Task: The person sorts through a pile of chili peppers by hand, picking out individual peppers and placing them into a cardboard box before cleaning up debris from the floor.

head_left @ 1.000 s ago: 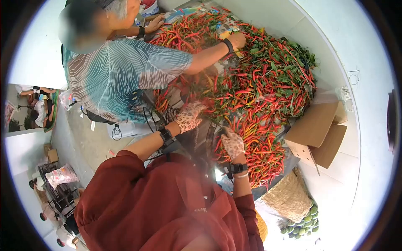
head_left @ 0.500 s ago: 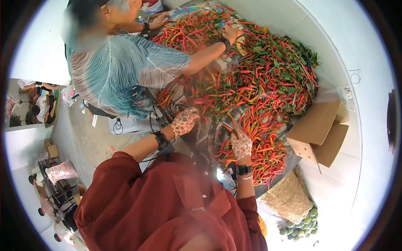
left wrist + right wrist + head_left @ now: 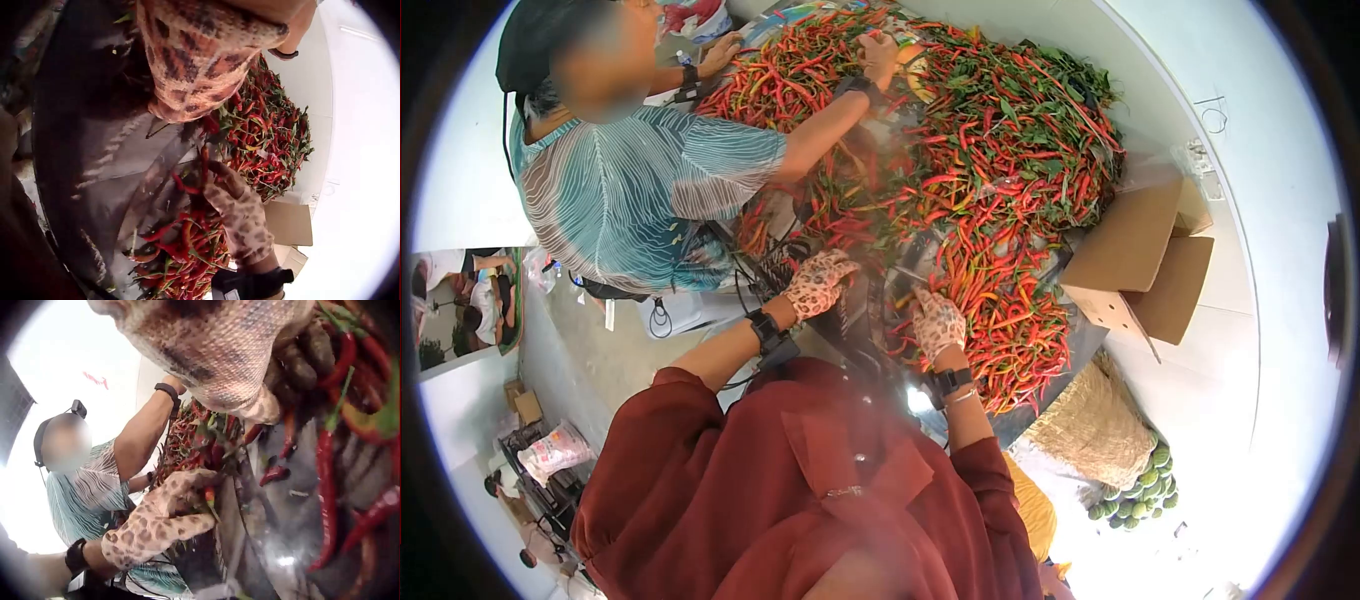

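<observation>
Both hands wear leopard-spotted gloves over the near side of a dark table. My left hand [image 3: 820, 284] curls its fingers and thumb round a red chili pepper [image 3: 209, 495], whose green stem sticks out below. To its right, my right hand [image 3: 940, 325] pinches another chili pepper [image 3: 205, 157] at the fingertips, its palm down over the table. Beside and below the right hand lies a heap of red chili peppers [image 3: 1010, 340], mostly without leaves. A larger heap with green leaves [image 3: 1040, 150] spreads behind it.
At the left another person [image 3: 640, 190] in a patterned shirt reaches one arm across the chilies. An open cardboard box [image 3: 1120, 260] stands right of the heap. A tan woven sack [image 3: 1090, 430] and green round fruits [image 3: 1140, 495] lie at the lower right.
My right hand, which held a chili pepper up half a second ago, has moved back toward the left hand. The other person's reaching hand has shifted left over the heap. The view has turned slightly.
</observation>
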Tool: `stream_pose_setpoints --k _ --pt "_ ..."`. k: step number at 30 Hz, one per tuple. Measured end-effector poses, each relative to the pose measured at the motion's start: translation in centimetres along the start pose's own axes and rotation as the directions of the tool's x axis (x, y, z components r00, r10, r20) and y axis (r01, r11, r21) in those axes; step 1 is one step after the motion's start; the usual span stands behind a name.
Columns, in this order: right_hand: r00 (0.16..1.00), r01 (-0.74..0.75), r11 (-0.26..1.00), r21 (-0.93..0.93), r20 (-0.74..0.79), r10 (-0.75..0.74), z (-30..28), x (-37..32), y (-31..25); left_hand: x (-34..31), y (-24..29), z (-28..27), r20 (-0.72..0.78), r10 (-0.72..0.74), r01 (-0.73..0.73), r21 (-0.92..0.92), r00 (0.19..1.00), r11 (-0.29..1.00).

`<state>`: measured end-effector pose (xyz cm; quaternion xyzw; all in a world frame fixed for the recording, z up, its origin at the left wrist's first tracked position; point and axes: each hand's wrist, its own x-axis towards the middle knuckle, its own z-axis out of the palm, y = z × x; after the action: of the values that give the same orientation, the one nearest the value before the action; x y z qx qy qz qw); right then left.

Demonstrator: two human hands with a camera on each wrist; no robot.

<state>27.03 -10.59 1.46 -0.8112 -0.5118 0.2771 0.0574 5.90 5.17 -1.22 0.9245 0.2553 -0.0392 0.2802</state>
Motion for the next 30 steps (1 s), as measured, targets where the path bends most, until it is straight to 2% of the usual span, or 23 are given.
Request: stream_pose_setpoints --k 4,9,11,12,14,15,16,18,19,20,22,23,26,27,29,30 --pt "1.0 0.017 1.0 -0.011 0.019 -0.016 0.6 -2.1 1.2 0.2 -0.4 -0.1 -0.039 -0.027 0.026 -0.022 0.999 0.999" --pt "0.996 0.063 0.998 0.0 -0.06 -0.063 1.6 -3.0 2.2 0.3 -0.4 -0.2 -0.068 -0.037 0.036 -0.015 0.997 0.999" --pt "0.994 0.079 0.95 0.302 -0.092 -0.053 0.2 -3.3 1.9 0.2 -0.3 -0.1 -0.119 -0.035 0.027 -0.072 0.992 0.997" --pt "0.994 0.077 0.949 0.306 -0.093 -0.051 -0.3 -3.4 1.8 0.2 -0.1 -0.1 -0.116 -0.033 0.025 -0.069 0.993 0.997" --pt "0.964 0.137 0.933 0.332 -0.263 -0.048 -1.2 -3.1 1.7 0.7 0.7 -0.1 -0.206 0.057 -0.078 -0.094 0.977 0.993" --pt "0.978 0.087 0.911 0.404 -0.211 0.0 -1.2 -2.7 2.1 1.1 1.4 -0.6 -0.204 0.059 -0.079 -0.091 0.977 0.993" --pt "0.977 0.087 0.909 0.407 -0.212 0.001 -1.2 -2.5 2.3 1.6 2.5 -1.5 -0.165 0.093 -0.113 -0.114 0.982 0.987" --pt "0.974 0.076 0.964 0.254 -0.225 -0.018 -1.1 -2.2 2.6 2.8 4.1 -1.8 -0.126 0.128 -0.145 -0.136 0.984 0.98" --pt "0.988 0.04 0.981 0.188 -0.154 -0.011 -1.3 -2.2 2.7 3.5 4.8 -1.7 -0.093 0.128 -0.138 -0.117 0.987 0.983" --pt "0.988 0.04 0.981 0.188 -0.156 -0.01 -1.1 -2.4 2.9 4.2 5.5 -1.5 -0.06 0.126 -0.132 -0.098 0.99 0.986" --pt "0.989 -0.053 0.994 0.096 -0.129 0.065 -0.8 -2.8 3.0 6.1 6.6 -1.2 -0.053 0.152 -0.157 -0.096 0.987 0.983" --pt "0.991 -0.093 0.989 0.112 -0.087 0.103 -1.0 -2.9 3.0 7.2 7.1 -1.0 -0.046 0.176 -0.18 -0.096 0.983 0.979" --pt "0.991 -0.067 0.989 0.131 -0.109 0.081 -0.2 -3.0 3.8 9.9 8.9 -1.2 -0.014 0.222 -0.222 -0.118 0.975 0.968" --pt "0.99 -0.072 0.989 0.13 -0.112 0.086 0.2 -3.0 4.0 11.0 9.3 -0.8 0.021 0.182 -0.179 -0.113 0.983 0.977" --pt "0.974 -0.026 0.991 0.133 -0.22 0.055 0.8 -3.1 4.2 12.5 9.6 0.3 0.057 0.147 -0.14 -0.108 0.988 0.984" --pt "0.974 -0.029 0.991 0.133 -0.22 0.058 0.7 -3.0 4.1 12.9 9.7 0.8 0.042 0.171 -0.172 0.014 0.984 0.985"
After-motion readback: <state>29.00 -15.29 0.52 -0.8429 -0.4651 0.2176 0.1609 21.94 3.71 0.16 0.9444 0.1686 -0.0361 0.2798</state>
